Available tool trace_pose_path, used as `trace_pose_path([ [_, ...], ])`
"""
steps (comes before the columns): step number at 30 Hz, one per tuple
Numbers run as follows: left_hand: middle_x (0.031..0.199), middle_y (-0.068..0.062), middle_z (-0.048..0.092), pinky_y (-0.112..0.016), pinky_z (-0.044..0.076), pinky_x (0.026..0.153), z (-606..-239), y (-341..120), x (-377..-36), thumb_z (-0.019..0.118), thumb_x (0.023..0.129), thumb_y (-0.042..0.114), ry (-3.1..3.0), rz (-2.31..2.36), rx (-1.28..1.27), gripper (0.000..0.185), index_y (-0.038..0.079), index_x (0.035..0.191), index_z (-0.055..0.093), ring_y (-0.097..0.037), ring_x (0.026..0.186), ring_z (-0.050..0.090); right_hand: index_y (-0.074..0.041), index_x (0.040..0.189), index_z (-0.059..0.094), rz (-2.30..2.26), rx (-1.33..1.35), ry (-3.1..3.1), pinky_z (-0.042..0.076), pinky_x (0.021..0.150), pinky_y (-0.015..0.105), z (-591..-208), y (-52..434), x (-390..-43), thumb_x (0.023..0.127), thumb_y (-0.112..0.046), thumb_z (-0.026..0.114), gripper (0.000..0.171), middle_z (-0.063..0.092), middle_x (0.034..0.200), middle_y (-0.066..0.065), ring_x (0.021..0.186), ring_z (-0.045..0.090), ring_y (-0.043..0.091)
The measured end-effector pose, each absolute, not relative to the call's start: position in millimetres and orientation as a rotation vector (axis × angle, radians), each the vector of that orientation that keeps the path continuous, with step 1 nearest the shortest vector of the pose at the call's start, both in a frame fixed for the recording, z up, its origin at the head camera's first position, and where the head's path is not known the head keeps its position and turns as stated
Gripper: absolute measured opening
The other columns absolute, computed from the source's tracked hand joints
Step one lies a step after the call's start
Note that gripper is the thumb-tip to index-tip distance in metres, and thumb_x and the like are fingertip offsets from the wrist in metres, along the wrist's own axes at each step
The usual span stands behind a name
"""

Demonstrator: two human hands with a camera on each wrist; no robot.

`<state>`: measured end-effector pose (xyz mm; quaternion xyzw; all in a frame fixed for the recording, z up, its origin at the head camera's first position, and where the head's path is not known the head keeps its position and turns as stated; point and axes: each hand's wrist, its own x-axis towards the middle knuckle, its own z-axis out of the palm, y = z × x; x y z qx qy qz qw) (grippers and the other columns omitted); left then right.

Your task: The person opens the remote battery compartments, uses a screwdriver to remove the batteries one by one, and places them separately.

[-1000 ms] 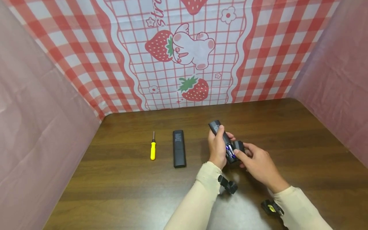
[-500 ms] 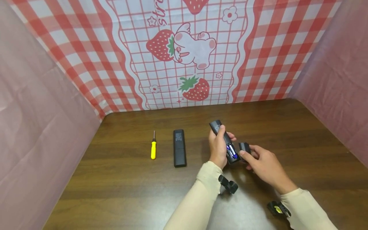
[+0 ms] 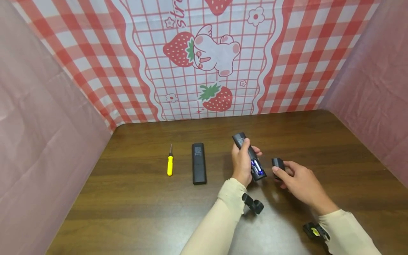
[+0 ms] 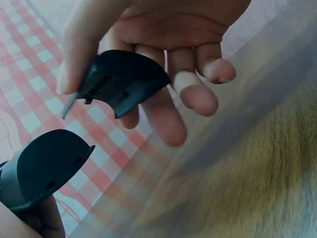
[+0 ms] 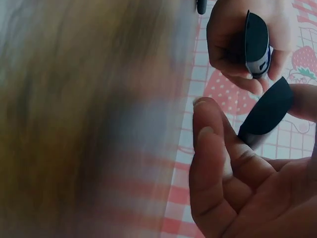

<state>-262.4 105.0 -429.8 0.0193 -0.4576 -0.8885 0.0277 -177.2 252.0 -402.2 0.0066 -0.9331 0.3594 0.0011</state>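
My left hand (image 3: 242, 164) grips a black remote control (image 3: 239, 139) whose battery compartment is uncovered. Blue-and-silver batteries (image 3: 257, 168) show inside it, at the end nearer me. Just to the right, my right hand (image 3: 301, 182) pinches the black battery cover (image 3: 278, 163) between thumb and fingers, apart from the remote. In the left wrist view the curved cover (image 4: 126, 74) shows its hollow inner side, above the end of the remote (image 4: 49, 161). The right wrist view shows the cover (image 5: 267, 109) held below the remote's end (image 5: 257, 42).
A second black remote (image 3: 199, 164) lies on the brown wooden table (image 3: 140, 212), left of my hands. Farther left is a screwdriver (image 3: 170, 164) with a yellow handle. A strawberry-patterned cloth (image 3: 216, 67) hangs behind the table, with pink cloth at both sides.
My right hand has drawn the battery cover away from the remote, to the right, leaving a widening gap. The left hand and its remote have stayed almost still.
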Motion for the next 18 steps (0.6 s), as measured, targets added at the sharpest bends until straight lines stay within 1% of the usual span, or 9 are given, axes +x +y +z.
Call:
trace_pose_path([
  [3, 0.068, -0.005, 0.063, -0.028, 0.048, 0.058, -429.3, 104.5, -261.6, 0.053, 0.101, 0.027, -1.405, -2.766, 0.076, 0.028, 0.003, 0.114, 0.054, -0.017, 0.060, 0.065, 0.015, 0.136, 0.047, 1.102, 0.026, -2.971, 0.052, 0.070, 0.041, -401.9, 257.4, -177.8, 0.100, -0.049, 0.057, 0.074, 0.074, 0.099, 0.016, 0.068, 0.069, 0.014],
  [6, 0.068, -0.006, 0.063, -0.028, 0.047, 0.057, -429.4, 104.3, -261.3, 0.053, 0.101, 0.027, -1.410, -2.771, 0.075, 0.029, 0.001, 0.116, 0.054, -0.017, 0.060, 0.065, 0.016, 0.135, 0.047, 1.073, 0.033, -3.010, 0.051, 0.068, 0.038, -402.2, 262.2, -178.8, 0.099, -0.048, 0.059, 0.074, 0.074, 0.094, 0.011, 0.069, 0.069, 0.014],
  [9, 0.068, -0.005, 0.063, -0.028, 0.048, 0.058, -430.2, 104.6, -261.5, 0.053, 0.101, 0.027, -1.436, -2.744, 0.063, 0.027, 0.003, 0.113, 0.055, -0.016, 0.060, 0.065, 0.017, 0.134, 0.047, 0.998, 0.042, -3.046, 0.049, 0.065, 0.037, -401.8, 266.9, -180.0, 0.099, -0.049, 0.059, 0.076, 0.072, 0.090, 0.010, 0.071, 0.068, 0.016],
  [12, 0.067, -0.005, 0.062, -0.029, 0.051, 0.060, -430.9, 105.2, -262.1, 0.053, 0.102, 0.026, -1.462, -2.698, 0.024, 0.022, 0.005, 0.109, 0.056, -0.016, 0.059, 0.064, 0.016, 0.135, 0.047, 0.863, 0.039, -3.080, 0.050, 0.067, 0.043, -401.4, 272.0, -181.1, 0.098, -0.051, 0.058, 0.077, 0.069, 0.100, 0.022, 0.081, 0.067, 0.027],
  [15, 0.067, -0.005, 0.062, -0.030, 0.053, 0.061, -431.3, 105.9, -262.6, 0.054, 0.102, 0.024, -1.472, -2.672, -0.007, 0.021, 0.004, 0.107, 0.056, -0.016, 0.059, 0.064, 0.015, 0.136, 0.046, 0.725, 0.031, -3.121, 0.050, 0.070, 0.050, -401.4, 277.3, -182.8, 0.097, -0.051, 0.059, 0.078, 0.061, 0.116, 0.035, 0.089, 0.063, 0.037],
  [18, 0.067, -0.005, 0.063, -0.031, 0.053, 0.061, -431.4, 106.1, -263.0, 0.053, 0.102, 0.024, -1.466, -2.688, 0.002, 0.020, 0.005, 0.107, 0.056, -0.016, 0.059, 0.064, 0.014, 0.138, 0.044, 0.643, 0.025, -3.167, 0.049, 0.072, 0.056, -401.8, 282.5, -184.7, 0.097, -0.049, 0.060, 0.077, 0.056, 0.122, 0.039, 0.094, 0.062, 0.043],
])
